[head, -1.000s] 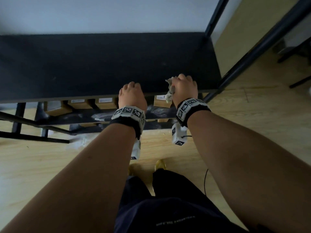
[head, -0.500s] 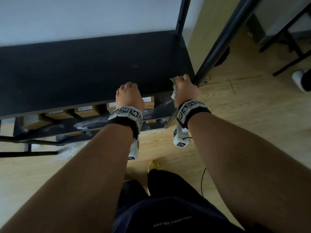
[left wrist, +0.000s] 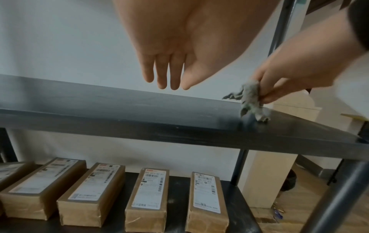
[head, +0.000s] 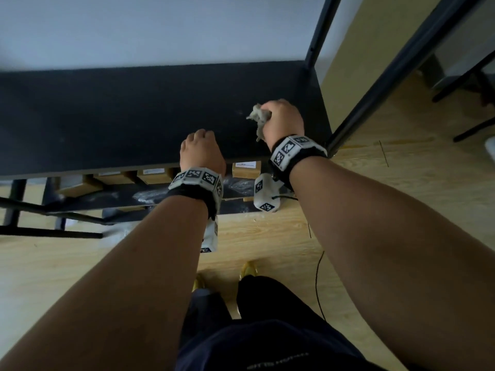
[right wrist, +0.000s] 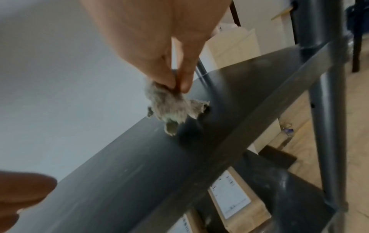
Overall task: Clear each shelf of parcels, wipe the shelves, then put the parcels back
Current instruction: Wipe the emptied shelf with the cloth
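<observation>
- Over the right part of a black shelf (head: 134, 111), I have my right hand (head: 282, 117) pinching a crumpled grey rag (head: 257, 119) between thumb and fingertips; the rag's loose lower end touches the shelf top near the right rear post (head: 320, 33).
- From the left wrist view, the rag (left wrist: 252, 100) hangs down from the pinch and meets the dark board just beside its right end.
- From the right wrist view, the rag (right wrist: 171, 107) is bunched under the fingertips (right wrist: 185, 78), its tip on the shelf (right wrist: 119, 173); this picture is blurred.
- My left hand (head: 202, 151) is near the shelf's front edge, to the left of the right hand; it is relaxed, fingers (left wrist: 161, 74) straight and together, pointing down at the board, holding nothing. I cannot tell whether they touch it.
- On the lower shelf (left wrist: 177, 181), a row of brown parcels (left wrist: 147, 198) lies side by side, each with a white printed label on top.
- Behind the rack stands a pale wall (head: 160, 28); under it lies a light wood floor (head: 401, 183).
- At the bottom of the head view I see dark trousers (head: 267, 344).
</observation>
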{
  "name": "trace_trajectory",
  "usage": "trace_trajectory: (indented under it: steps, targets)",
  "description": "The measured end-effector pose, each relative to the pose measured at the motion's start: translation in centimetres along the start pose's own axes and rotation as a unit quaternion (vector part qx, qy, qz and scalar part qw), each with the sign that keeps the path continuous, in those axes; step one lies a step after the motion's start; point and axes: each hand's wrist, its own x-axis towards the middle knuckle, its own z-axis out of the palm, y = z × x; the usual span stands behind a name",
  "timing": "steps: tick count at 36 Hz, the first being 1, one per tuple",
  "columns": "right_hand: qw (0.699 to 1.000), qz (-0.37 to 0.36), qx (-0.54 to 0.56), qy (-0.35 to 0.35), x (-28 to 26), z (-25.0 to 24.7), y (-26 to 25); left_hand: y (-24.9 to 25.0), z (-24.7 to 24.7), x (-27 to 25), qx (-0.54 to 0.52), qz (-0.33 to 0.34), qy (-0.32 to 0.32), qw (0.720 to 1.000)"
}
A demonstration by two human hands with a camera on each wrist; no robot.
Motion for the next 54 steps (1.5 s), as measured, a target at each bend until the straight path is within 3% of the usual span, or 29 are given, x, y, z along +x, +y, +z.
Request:
trace_trajectory:
  steps: [7,12,17,19,23,29,33,37,44,54]
  targets:
    - [0.993,0.063,-0.033,-0.089,3.9,3.4,-2.0,-2.3,-1.1,0.5,0.007,-0.026,0.016,1.0]
    - [0.992,0.033,-0.038,-0.119,4.7,4.6,-3.9,-4.0,-1.6,0.3,0.001,-0.052,0.011,0.999]
    - [0.99,0.008,-0.009,-0.14,3.5,6.1,-6.2,-5.6,-1.8,-0.4,-0.003,-0.08,0.022,0.997]
    - [0.988,0.047,0.015,-0.144,2.7,6.5,-7.4,-6.3,-1.9,-0.7,-0.009,-0.086,0.025,0.996]
    - [0.986,0.061,0.059,-0.144,1.1,7.5,-9.4,-8.0,-2.2,-1.3,-0.02,-0.096,0.031,0.995]
    - [0.987,0.034,0.018,-0.157,-1.5,8.2,-11.5,-11.0,-2.6,-2.9,-0.039,-0.109,0.029,0.993]
    - [0.987,0.018,-0.05,-0.15,-3.1,9.1,-13.9,-14.5,-3.5,-4.3,-0.043,-0.111,0.032,0.992]
    - [0.988,0.019,-0.04,-0.148,-4.6,10.5,-17.1,-18.6,-4.5,-5.6,-0.033,-0.114,0.037,0.992]
    - [0.987,0.1,-0.026,-0.123,-5.7,13.0,-23.1,-26.2,-6.5,-7.5,-0.019,-0.103,0.037,0.994]
    - [0.99,0.068,-0.05,-0.115,-6.9,16.6,-30.9,-36.4,-8.4,-8.9,0.01,-0.102,0.02,0.995]
